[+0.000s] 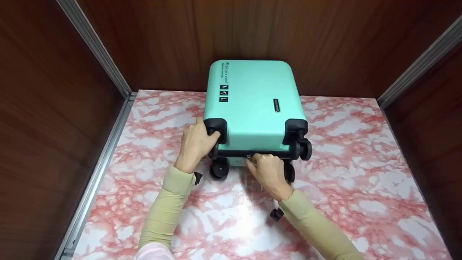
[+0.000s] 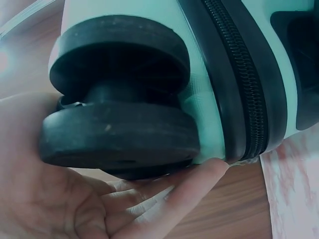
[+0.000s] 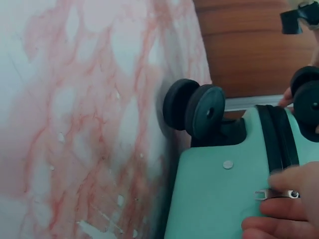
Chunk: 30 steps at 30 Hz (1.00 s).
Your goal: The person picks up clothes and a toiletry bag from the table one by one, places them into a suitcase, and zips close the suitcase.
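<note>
Dark wood-grained walls (image 1: 151, 47) enclose a pink-and-white marbled tabletop (image 1: 231, 224), and on it, towards the back wall, sits the mint-green suitcase (image 1: 252, 101). Its printed broad face is up and its wheeled end faces the person, which probably brings the seam within easy reach. The shell looks closed along the stretch in view, so whatever it contains, if anything, is hidden. A black zipper (image 2: 244, 79) runs round between the two halves, its teeth meshed where the left wrist view shows them. The left hand (image 1: 196, 142) grasps the near corner on its own side, thumb over the black corner guard (image 1: 221, 124) and fingers along the side wall, presumably to steady the case. The right hand (image 1: 269, 171) is at the middle of the wheeled end with its fingers bent in. Black twin wheels (image 1: 219, 168) stick out at the corners and may let the case shift, which would explain the bracing grip. Smallest is the metal zip pull (image 3: 269, 193), pinched between the right thumb and fingers, seemingly for control of the slider.
</note>
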Each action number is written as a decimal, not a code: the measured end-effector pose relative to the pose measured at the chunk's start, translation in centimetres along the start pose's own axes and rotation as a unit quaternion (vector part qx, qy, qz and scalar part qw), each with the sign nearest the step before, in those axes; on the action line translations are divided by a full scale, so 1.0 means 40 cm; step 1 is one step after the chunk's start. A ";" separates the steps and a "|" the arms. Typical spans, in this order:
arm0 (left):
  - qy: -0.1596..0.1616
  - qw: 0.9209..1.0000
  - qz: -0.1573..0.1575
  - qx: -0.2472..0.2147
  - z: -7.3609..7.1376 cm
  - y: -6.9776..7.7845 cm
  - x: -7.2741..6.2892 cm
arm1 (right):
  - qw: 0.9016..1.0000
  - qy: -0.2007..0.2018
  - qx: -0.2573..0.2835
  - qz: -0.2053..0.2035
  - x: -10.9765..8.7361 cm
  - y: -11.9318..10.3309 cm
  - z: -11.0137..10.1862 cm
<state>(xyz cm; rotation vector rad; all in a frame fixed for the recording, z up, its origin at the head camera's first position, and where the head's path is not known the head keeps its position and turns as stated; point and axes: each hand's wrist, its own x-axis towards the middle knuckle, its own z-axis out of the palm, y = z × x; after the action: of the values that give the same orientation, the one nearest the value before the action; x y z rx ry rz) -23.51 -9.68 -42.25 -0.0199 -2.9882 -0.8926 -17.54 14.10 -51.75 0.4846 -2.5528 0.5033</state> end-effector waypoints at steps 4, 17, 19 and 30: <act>0.002 1.000 -0.002 0.001 0.003 0.000 0.000 | 0.999 -0.014 0.021 -0.021 -0.001 0.010 -0.006; 0.008 1.000 0.008 -0.014 0.004 -0.016 0.003 | 0.995 -0.055 0.079 0.013 -0.030 0.073 -0.038; 0.018 1.000 0.005 -0.013 -0.009 -0.030 0.006 | 0.997 -0.035 0.067 0.020 -0.043 0.098 -0.050; 0.006 1.000 -0.008 -0.025 -0.018 -0.039 0.007 | 0.999 0.009 0.031 -0.040 -0.092 0.179 -0.081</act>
<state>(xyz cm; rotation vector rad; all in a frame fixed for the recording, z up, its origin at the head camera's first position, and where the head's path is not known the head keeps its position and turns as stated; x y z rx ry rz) -23.80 -11.39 -42.52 0.0080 -2.9587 -0.9641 -16.31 22.63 -52.88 0.5994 -2.4964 0.5573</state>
